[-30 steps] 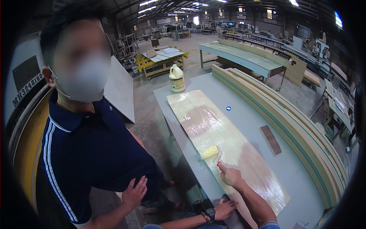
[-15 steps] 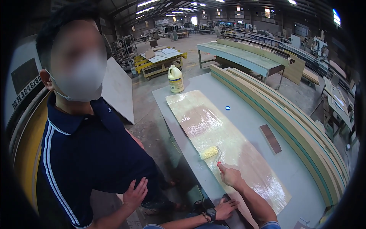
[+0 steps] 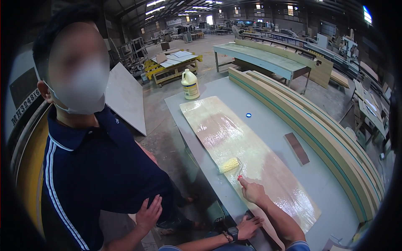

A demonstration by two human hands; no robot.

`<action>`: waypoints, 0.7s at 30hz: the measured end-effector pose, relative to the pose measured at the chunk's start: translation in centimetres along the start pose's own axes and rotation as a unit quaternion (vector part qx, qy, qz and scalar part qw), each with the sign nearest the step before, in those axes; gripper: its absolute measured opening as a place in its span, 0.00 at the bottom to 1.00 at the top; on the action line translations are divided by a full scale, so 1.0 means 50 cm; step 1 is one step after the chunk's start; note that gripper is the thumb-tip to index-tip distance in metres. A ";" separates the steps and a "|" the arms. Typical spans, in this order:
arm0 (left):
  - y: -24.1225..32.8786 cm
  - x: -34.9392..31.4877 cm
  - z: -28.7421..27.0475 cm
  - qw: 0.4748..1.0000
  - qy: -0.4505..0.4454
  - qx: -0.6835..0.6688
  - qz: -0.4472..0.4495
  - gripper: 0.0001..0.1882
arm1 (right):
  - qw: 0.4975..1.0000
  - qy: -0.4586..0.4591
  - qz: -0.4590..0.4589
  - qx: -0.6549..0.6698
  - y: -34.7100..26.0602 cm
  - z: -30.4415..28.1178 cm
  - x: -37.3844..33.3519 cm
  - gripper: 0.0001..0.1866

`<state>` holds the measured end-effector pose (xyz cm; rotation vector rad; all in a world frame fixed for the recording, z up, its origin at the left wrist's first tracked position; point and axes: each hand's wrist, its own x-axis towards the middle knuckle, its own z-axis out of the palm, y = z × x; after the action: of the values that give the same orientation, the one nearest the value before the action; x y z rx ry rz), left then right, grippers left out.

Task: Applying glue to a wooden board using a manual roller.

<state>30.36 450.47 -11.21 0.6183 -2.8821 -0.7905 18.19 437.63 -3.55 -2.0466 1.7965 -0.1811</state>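
Note:
My right hand [image 3: 253,192] is closed round the red handle of a paint roller [image 3: 229,165]. The roller's yellowish, wet-looking sleeve lies at the left edge of a long thin wood sheet [image 3: 251,154], whose surface is shiny with a pale wet coating in patches. Lower down, my left hand [image 3: 250,226], with a dark watch on its wrist, lies with fingers extended at the sheet's near left edge. A pale yellow jug [image 3: 190,85] with a label stands open-topped beyond the sheet's far end. A small blue cap [image 3: 248,115] lies to the right of the sheet.
Long stacked boards [image 3: 310,138] line the right side of the grey table [image 3: 272,121]. A small brown wood piece [image 3: 297,149] lies before them. At the left a masked person [image 3: 104,167] stands close, one hand at the waist. A workbench [image 3: 259,60] and a yellow pallet stand [image 3: 176,69] are farther back.
The whole view has shifted slightly. Against the wood sheet, the roller and both my hands stay in nearly the same place.

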 end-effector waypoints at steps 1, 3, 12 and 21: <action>-0.002 0.002 -0.001 1.000 -0.011 0.007 -0.006 0.32 | 1.000 0.001 0.000 0.001 -0.001 -0.002 0.001 0.26; -0.001 0.002 -0.005 0.999 -0.030 0.012 -0.007 0.33 | 1.000 0.003 0.008 0.007 -0.002 -0.002 -0.002 0.26; -0.001 0.000 -0.021 1.000 -0.002 -0.028 -0.010 0.29 | 1.000 0.000 0.003 0.015 -0.004 -0.002 0.007 0.29; 0.005 -0.006 -0.018 1.000 -0.005 -0.017 -0.015 0.30 | 1.000 0.013 0.003 0.017 -0.001 0.011 0.001 0.25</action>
<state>30.74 450.37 -10.30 0.6560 -2.8688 -0.8479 18.43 437.69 -4.05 -2.0235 1.8022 -0.2358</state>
